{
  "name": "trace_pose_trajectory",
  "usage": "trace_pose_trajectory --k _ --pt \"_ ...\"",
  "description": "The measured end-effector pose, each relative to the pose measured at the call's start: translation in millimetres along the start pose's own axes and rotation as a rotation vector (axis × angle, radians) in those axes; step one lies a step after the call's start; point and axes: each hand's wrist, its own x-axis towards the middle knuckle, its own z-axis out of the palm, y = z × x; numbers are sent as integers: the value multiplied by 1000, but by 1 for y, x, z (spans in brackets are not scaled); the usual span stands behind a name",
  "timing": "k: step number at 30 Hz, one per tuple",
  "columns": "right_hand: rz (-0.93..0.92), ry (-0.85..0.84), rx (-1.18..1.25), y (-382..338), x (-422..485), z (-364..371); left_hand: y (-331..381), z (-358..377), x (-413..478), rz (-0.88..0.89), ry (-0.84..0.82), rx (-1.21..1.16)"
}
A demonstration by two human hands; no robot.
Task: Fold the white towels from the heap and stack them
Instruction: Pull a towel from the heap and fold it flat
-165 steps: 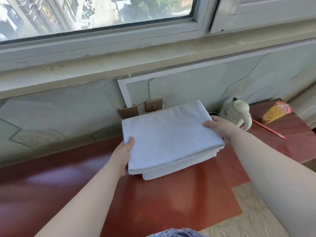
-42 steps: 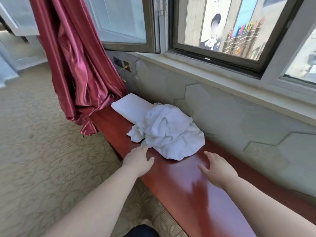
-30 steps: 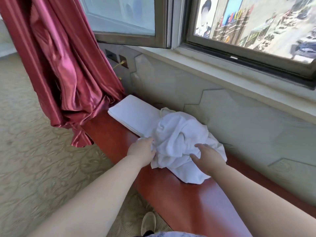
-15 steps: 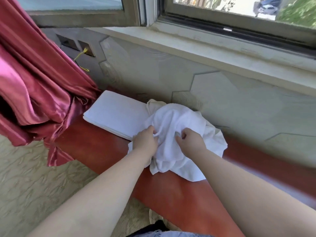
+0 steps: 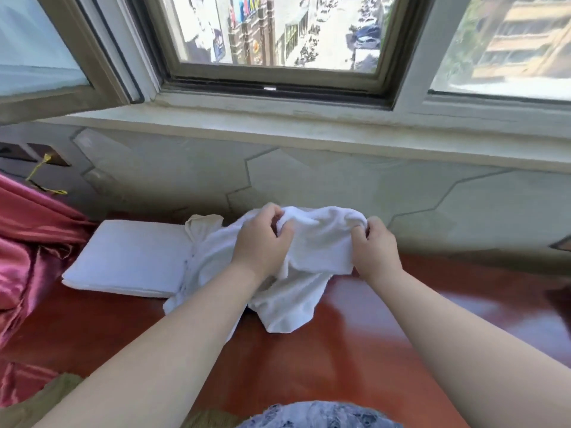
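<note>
A crumpled white towel (image 5: 318,242) is lifted off the red-brown bench (image 5: 355,335) in the middle of the view. My left hand (image 5: 262,242) grips a bunched part of it near its top. My right hand (image 5: 375,248) pinches its upper right edge. The lower end of the towel hangs down and touches the bench. More crumpled white cloth (image 5: 204,239) lies just to the left, partly behind my left arm. Further left, a flat folded white towel (image 5: 129,257) rests on the bench.
A dark red curtain (image 5: 27,242) hangs at the far left and spills onto the bench end. A grey panelled wall (image 5: 340,183) and a window sill (image 5: 278,125) run right behind the bench. Patterned carpet (image 5: 37,403) lies below at left.
My view swung from the folded stack at the other end to the heap. Both hands took hold of the top towel, lifted it and spread apart along its upper edge.
</note>
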Motion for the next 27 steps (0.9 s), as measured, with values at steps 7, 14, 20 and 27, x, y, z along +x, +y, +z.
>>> trace_pose_trajectory --k 7,14,20,27 --pt "96 153 -44 84 -6 -123 69 107 -28 105 -268 -7" --pt "274 4 -265 213 -41 -169 55 206 -91 169 -507 465" --pt "332 -381 -483 273 -58 -154 36 232 -144 -47 -716 634" --pt "33 -542 -589 223 -63 -103 26 189 -150 -131 -555 406"
